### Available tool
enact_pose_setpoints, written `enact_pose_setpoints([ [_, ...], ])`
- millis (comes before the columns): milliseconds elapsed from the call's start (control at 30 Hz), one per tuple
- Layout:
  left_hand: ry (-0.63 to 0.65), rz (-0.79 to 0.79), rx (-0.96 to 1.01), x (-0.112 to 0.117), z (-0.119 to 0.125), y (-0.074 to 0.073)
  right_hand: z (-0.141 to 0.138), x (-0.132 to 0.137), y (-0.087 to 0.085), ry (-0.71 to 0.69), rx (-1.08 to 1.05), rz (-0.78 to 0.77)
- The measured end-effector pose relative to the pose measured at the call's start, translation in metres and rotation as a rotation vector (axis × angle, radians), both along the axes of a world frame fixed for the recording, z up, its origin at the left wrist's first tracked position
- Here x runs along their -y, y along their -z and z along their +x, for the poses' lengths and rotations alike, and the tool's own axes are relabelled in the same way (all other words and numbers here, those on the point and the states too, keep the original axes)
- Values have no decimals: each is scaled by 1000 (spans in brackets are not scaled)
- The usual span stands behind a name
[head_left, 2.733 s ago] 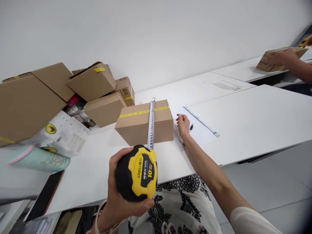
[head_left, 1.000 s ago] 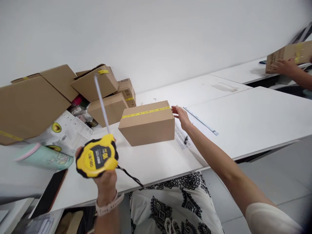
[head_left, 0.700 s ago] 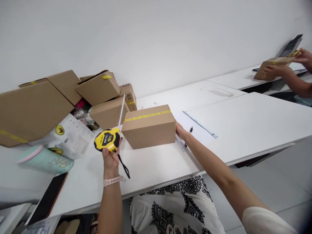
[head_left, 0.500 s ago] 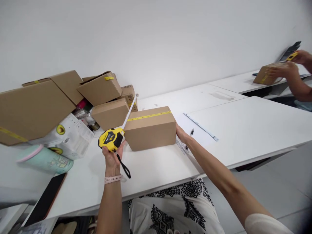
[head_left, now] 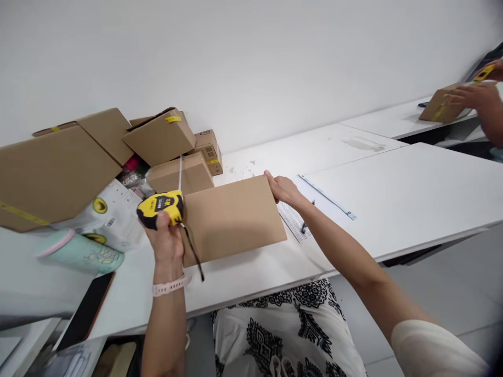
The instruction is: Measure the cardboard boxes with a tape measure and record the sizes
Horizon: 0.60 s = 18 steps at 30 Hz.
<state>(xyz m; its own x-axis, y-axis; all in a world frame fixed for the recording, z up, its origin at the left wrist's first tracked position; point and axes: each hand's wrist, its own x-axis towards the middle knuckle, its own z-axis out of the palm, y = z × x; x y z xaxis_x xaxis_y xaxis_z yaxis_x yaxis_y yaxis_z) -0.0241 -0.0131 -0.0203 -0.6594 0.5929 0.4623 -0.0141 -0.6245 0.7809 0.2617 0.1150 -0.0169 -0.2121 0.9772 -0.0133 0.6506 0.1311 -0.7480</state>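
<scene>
My left hand point(head_left: 165, 242) is closed round a yellow and black tape measure point(head_left: 160, 207), whose white blade sticks up a short way and whose black strap hangs down. It is held against the left edge of a brown cardboard box point(head_left: 231, 217) on the white table point(head_left: 251, 267). The box is tipped towards me, one plain broad face showing. My right hand point(head_left: 283, 188) grips the box's upper right corner, fingers curled over the edge. A printed sheet point(head_left: 293, 222) and a pen point(head_left: 304, 226) lie just right of the box.
Several cardboard boxes point(head_left: 58, 167) are piled at the back left, with a white avocado carton point(head_left: 106, 214), a teal bottle point(head_left: 78, 251) and a dark phone point(head_left: 84, 309). A long ruler point(head_left: 326, 196) lies to the right. Another person's hands point(head_left: 473, 97) hold a box at far right.
The box has been tipped towards me onto another side, so its yellow-taped top no longer shows. My right hand moved up to its top corner. The tape blade has shortened and the measure shifted left.
</scene>
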Motion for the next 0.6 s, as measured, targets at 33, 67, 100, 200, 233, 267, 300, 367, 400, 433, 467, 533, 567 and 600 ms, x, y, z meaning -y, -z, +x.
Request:
enact_pose_setpoints([
  [33, -61, 25, -33, -3, 1, 6, -4, -5, 7, -4, -28, -25],
  [67, -114, 53, -77, -5, 2, 11, -7, -10, 15, -7, -74, -45],
  [100, -152, 79, -127, -5, 3, 14, -9, -14, 23, -6, -135, -60],
  [200, -129, 111, -301, 2, 6, 15, -13, -21, 41, 2, -348, -69],
  [233, -88, 105, -352, 5, 8, 13, -13, -22, 45, -1, -409, -58],
  [267, -35, 85, -392, 8, 10, 11, -14, -23, 48, -6, -459, -41],
  [300, 22, 54, -418, 9, 13, 8, -15, -23, 51, -15, -498, -20],
  [367, 140, -22, -424, 8, 17, 4, -16, -22, 53, -44, -559, 9],
  [400, 199, -61, -403, 6, 19, 3, -17, -21, 54, -59, -587, 12],
  [433, 257, -97, -362, 3, 19, 2, -18, -20, 55, -66, -615, 10],
  [467, 314, -135, -305, 0, 19, 1, -18, -20, 55, -59, -647, 4],
  [533, 413, -219, -158, -4, 16, 0, -18, -23, 56, -3, -727, -7],
  [567, 460, -262, -84, -4, 14, -1, -17, -26, 56, 34, -774, -10],
  [600, 504, -303, -20, -4, 12, -2, -15, -30, 55, 74, -825, -13],
])
